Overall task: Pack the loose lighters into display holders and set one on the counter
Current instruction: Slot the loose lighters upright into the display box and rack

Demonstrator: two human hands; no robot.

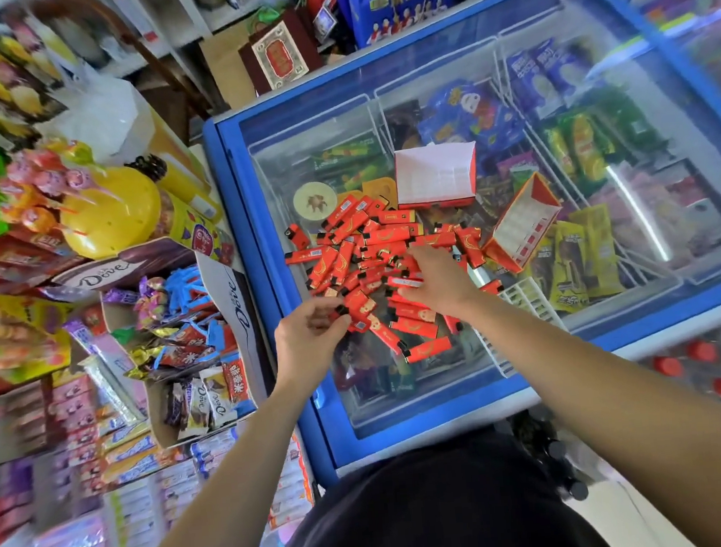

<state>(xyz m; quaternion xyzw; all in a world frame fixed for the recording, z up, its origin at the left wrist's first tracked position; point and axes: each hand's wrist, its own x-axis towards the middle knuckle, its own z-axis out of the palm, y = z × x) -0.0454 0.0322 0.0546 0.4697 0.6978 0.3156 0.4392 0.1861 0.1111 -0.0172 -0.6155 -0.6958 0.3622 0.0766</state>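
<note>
While our left hand (311, 334) seems to pinch a red plastic lighter (359, 306) by its black cap, its length running right of the grip, our spread right hand (433, 280) rests on the pile (361, 247), nearer the tilted red cardboard holder (524, 219).

- lighters (375, 263): red with gold swirls and black caps
- far holder (435, 175): red outside, white inside
- right holder (524, 224): red outside, white inside
- freezer frame (264, 290): blue
</note>
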